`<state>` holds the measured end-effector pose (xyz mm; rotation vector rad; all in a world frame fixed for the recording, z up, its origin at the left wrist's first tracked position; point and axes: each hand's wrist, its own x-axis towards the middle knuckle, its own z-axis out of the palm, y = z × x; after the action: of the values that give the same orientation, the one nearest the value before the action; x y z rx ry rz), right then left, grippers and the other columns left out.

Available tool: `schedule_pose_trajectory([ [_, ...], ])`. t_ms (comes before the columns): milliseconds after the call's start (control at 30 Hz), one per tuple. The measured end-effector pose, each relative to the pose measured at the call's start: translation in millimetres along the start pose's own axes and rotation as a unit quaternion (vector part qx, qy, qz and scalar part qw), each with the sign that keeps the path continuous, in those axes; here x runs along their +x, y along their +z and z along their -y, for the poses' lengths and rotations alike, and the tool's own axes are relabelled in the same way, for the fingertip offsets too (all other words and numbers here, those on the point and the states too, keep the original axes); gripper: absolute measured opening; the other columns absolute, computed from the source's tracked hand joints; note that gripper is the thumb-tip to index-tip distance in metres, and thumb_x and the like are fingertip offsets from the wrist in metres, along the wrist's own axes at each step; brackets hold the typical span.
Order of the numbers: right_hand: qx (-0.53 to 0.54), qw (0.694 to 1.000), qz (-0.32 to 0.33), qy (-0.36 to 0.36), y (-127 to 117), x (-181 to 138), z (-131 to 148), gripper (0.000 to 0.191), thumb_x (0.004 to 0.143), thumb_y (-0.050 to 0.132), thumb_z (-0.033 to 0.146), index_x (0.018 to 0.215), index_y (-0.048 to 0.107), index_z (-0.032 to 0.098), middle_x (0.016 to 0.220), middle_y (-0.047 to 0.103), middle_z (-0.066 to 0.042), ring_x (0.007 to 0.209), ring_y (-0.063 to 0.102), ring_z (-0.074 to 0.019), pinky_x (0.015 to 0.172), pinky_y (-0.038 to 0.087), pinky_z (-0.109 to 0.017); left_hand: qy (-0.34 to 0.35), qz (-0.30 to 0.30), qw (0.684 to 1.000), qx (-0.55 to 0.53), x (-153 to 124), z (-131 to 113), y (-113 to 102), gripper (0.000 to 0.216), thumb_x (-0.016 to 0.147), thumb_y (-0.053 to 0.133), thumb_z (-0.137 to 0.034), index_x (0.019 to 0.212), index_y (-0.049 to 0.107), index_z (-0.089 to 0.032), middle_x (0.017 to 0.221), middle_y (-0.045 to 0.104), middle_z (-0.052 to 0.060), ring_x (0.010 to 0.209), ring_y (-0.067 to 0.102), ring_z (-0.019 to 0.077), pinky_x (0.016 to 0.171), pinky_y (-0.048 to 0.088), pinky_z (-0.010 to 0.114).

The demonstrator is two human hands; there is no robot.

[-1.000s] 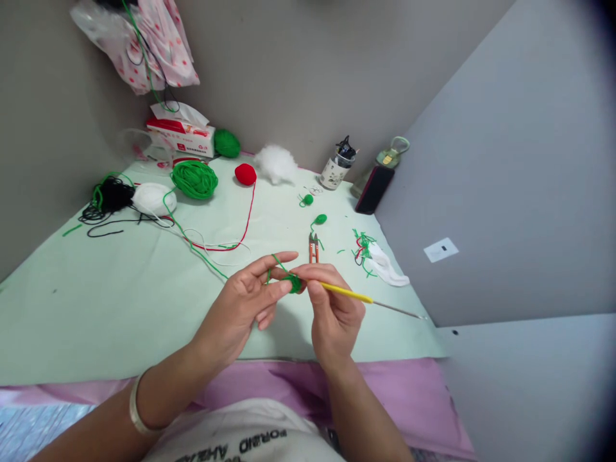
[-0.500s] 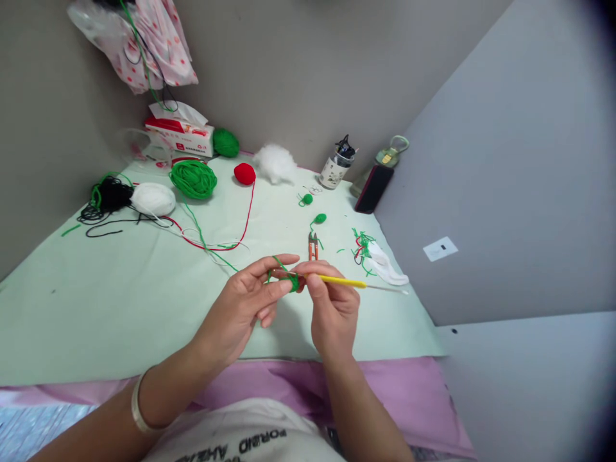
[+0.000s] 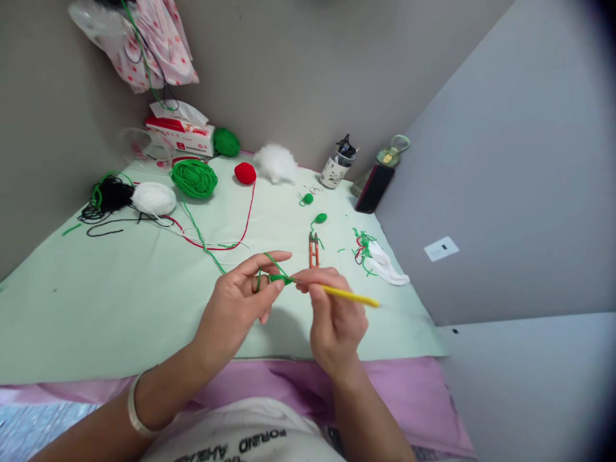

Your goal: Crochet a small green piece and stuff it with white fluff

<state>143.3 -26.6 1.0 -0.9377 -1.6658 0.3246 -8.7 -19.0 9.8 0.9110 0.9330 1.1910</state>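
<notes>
Between thumb and fingers, my left hand (image 3: 240, 301) pinches a small green crochet piece (image 3: 279, 279). Green yarn (image 3: 195, 224) leads from the large green skein (image 3: 194, 178) to this hand and loops over its raised index finger. My right hand (image 3: 337, 321) is closed on a crochet hook (image 3: 351, 296) with a yellow handle, held like a pen. The hook's tip meets the green piece; my fingers partly hide it. Just beyond my hands lie orange-handled thread snips (image 3: 314, 250). Two small green crocheted pieces, one nearer (image 3: 320, 219) and one farther (image 3: 308, 199), rest behind the snips.
At left are black yarn (image 3: 111, 196) and white yarn (image 3: 154, 199). A red yarn ball (image 3: 245, 173), white stuffing (image 3: 276, 163) and a tissue box (image 3: 180, 136) stand at the back. A pen cup (image 3: 335, 170), phone (image 3: 375, 189) and yarn scraps (image 3: 364, 244) are at right.
My hands have drawn slightly apart, the right one moving a little to the right. The hook's handle has swung down at its outer end. The green piece has shifted slightly left.
</notes>
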Motion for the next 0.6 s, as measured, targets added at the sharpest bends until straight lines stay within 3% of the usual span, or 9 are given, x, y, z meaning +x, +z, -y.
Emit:
schedule_pose_trajectory([
  [100, -0.126, 0.984, -0.009, -0.127, 6, -6, -5, 0.029, 0.096, 0.058, 0.009, 0.118, 0.069, 0.025, 0.097, 0.073, -0.008, 0.088, 0.069, -0.0207, 0.074, 0.058, -0.035, -0.001, -0.011, 1.000, -0.012, -1, 2, 2, 0.040, 0.082, 0.082, -0.020, 0.121, 0.076, -0.028, 0.080, 0.059, -0.005, 0.047, 0.046, 0.0021, 0.048, 0.042, 0.017],
  [167, -0.148, 0.978, -0.033, -0.143, 8, -7, -8, 0.030, 0.095, 0.062, 0.010, 0.119, 0.071, 0.026, 0.103, 0.072, -0.010, 0.093, 0.070, -0.0216, 0.075, 0.059, -0.036, -0.060, 0.024, 0.994, -0.085, 1, 2, 2, 0.045, 0.081, 0.083, -0.020, 0.124, 0.074, -0.026, 0.072, 0.055, -0.007, 0.044, 0.039, 0.0016, 0.043, 0.038, 0.015],
  [233, -0.095, 0.990, -0.042, -0.094, 8, -6, -8, 0.029, 0.097, 0.059, 0.012, 0.117, 0.072, 0.028, 0.103, 0.073, -0.009, 0.092, 0.070, -0.0213, 0.075, 0.060, -0.037, -0.123, 0.062, 0.977, -0.162, 4, 0, 1, 0.040, 0.082, 0.082, -0.021, 0.121, 0.075, -0.021, 0.062, 0.044, -0.010, 0.042, 0.027, 0.0010, 0.038, 0.031, 0.012],
  [300, 0.007, 0.998, -0.066, -0.010, 6, -2, -6, 0.024, 0.100, 0.055, 0.015, 0.108, 0.073, 0.027, 0.094, 0.073, -0.006, 0.081, 0.069, -0.0192, 0.070, 0.059, -0.036, -0.144, 0.073, 0.966, -0.204, 7, -3, -2, 0.032, 0.083, 0.082, -0.019, 0.114, 0.078, -0.016, 0.061, 0.039, -0.010, 0.044, 0.019, 0.0004, 0.037, 0.027, 0.010],
  [400, 0.143, 0.982, -0.085, 0.084, 4, 4, -3, 0.021, 0.102, 0.054, 0.021, 0.095, 0.073, 0.023, 0.084, 0.071, -0.004, 0.069, 0.064, -0.0159, 0.061, 0.055, -0.033, -0.121, 0.071, 0.970, -0.200, 8, -6, -3, 0.032, 0.083, 0.082, -0.017, 0.114, 0.078, -0.019, 0.070, 0.050, -0.007, 0.044, 0.022, -0.0015, 0.038, 0.028, 0.010],
  [500, 0.160, 0.981, -0.054, 0.096, 5, 6, -4, 0.018, 0.101, 0.057, 0.020, 0.096, 0.074, 0.023, 0.087, 0.073, -0.004, 0.077, 0.067, -0.0170, 0.064, 0.056, -0.032, -0.106, 0.075, 0.977, -0.166, 4, -6, 1, 0.034, 0.082, 0.084, -0.021, 0.115, 0.078, -0.022, 0.080, 0.057, -0.005, 0.043, 0.031, -0.0027, 0.039, 0.031, 0.010],
  [600, 0.067, 0.996, -0.038, 0.047, 6, 2, -4, 0.020, 0.100, 0.057, 0.014, 0.103, 0.074, 0.025, 0.093, 0.075, -0.004, 0.084, 0.069, -0.0174, 0.070, 0.058, -0.032, -0.088, 0.053, 0.983, -0.153, 3, -3, 4, 0.036, 0.081, 0.085, -0.022, 0.116, 0.078, -0.023, 0.084, 0.060, -0.004, 0.044, 0.036, -0.0025, 0.040, 0.035, 0.010],
])
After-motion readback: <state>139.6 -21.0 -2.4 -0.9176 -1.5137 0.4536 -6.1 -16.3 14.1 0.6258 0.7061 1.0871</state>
